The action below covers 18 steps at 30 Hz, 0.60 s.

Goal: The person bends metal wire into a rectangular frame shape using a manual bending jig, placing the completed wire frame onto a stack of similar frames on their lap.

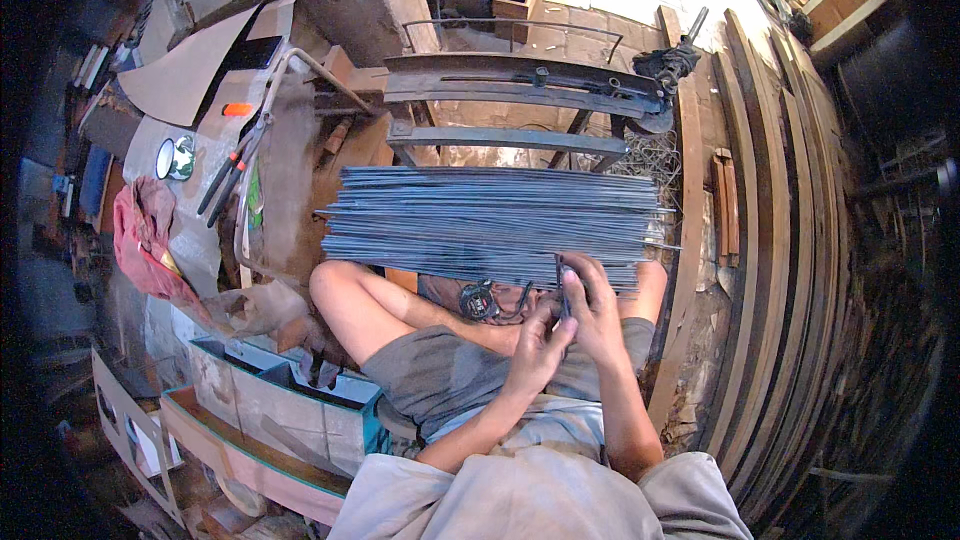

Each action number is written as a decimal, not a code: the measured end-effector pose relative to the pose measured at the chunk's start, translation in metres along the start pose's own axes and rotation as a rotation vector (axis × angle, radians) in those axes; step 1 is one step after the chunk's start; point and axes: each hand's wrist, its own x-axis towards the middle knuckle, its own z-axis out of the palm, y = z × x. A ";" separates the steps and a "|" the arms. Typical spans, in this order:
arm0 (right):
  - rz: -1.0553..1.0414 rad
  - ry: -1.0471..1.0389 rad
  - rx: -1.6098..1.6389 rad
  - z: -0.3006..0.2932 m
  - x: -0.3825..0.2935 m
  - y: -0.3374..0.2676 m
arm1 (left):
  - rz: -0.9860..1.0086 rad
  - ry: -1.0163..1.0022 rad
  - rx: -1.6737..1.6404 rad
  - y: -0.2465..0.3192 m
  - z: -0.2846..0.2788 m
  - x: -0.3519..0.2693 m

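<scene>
My left hand (pixel 541 337) and my right hand (pixel 592 304) meet over my lap, fingers closed around a thin dark object (pixel 564 289). It is seen nearly edge-on, so its kind is unclear. Just beyond my hands lies a wide layer of thin metal rods (pixel 487 214), running left to right in front of my crossed legs. The tips of my right fingers are close to the near edge of these rods. A black tape measure (pixel 478 300) rests between my legs, left of my hands, with a dark hooked piece (pixel 517 301) beside it.
A metal frame (pixel 510 136) with a clamped tool (pixel 664 64) stands beyond the rods. Long bars (pixel 757 240) line the right. On the left are long-handled cutters (pixel 229 176), an enamel mug (pixel 182 159), a red cloth (pixel 146 247) and a divided box (pixel 262 397).
</scene>
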 end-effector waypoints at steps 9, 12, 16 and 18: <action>-0.058 0.107 -0.117 -0.085 0.010 -0.052 | 0.677 -0.521 1.294 0.075 0.050 0.028; -0.107 0.381 -0.001 -0.082 0.034 -0.039 | 0.594 -0.204 0.856 0.064 0.045 0.033; -0.068 0.401 0.569 -0.129 0.077 -0.010 | 0.594 0.404 0.685 0.071 0.009 0.085; 0.027 0.403 0.775 -0.143 0.108 -0.012 | 0.502 0.292 0.465 0.088 -0.008 0.132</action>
